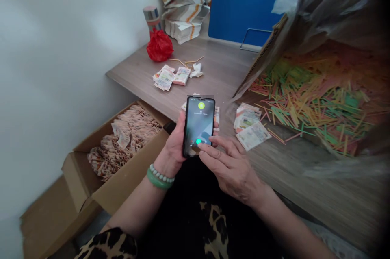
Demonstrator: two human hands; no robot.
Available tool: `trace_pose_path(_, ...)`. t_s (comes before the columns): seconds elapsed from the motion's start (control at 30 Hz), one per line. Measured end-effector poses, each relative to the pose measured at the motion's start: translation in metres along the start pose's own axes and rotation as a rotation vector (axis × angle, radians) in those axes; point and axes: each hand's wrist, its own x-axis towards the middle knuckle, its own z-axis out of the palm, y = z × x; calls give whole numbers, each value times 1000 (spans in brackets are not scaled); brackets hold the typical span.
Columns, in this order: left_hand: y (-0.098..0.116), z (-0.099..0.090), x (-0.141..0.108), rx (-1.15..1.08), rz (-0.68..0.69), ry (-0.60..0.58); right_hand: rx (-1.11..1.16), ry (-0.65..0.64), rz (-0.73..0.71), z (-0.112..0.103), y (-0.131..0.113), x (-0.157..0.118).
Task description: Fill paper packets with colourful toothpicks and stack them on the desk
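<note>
My left hand [174, 145] is closed around a smartphone [199, 122] with a dark case, held upright toward me. Its lit screen shows a yellow round icon near the top and a green button low down. Over the phone's lower right part reaches my right hand [231, 165], fingers stretched out, a fingertip at the screen by the green button. Behind the phone lie small printed packets, mostly hidden by it. More flat printed packets [248, 122] rest on the table to the right of the phone.
A cardboard box [122, 188] full of small packets stands at the left, below the table [131, 70]. Coloured thin sticks [329, 108] fill a plastic-lined carton at right. Toward the back are a red plastic bag [159, 46], stacked printed cartons [184, 15] and a blue panel [243, 3].
</note>
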Motion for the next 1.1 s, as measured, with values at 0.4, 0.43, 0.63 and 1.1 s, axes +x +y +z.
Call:
trace_pose_path(0.4,-1,-8,-1,15,-6,-22,-135,233,197,-9,24,13)
trace_pose_path(0.43,-1,-7,-1,19,2,-26,-115,243,210,-11,25,12)
trace_pose_path(0.63,3,-1,0,-4,54,-22,-11,148,238,-3,17,-1)
trace_pose_path(1.1,7,13,1,9,70,22,7,111,35,6,-12,13)
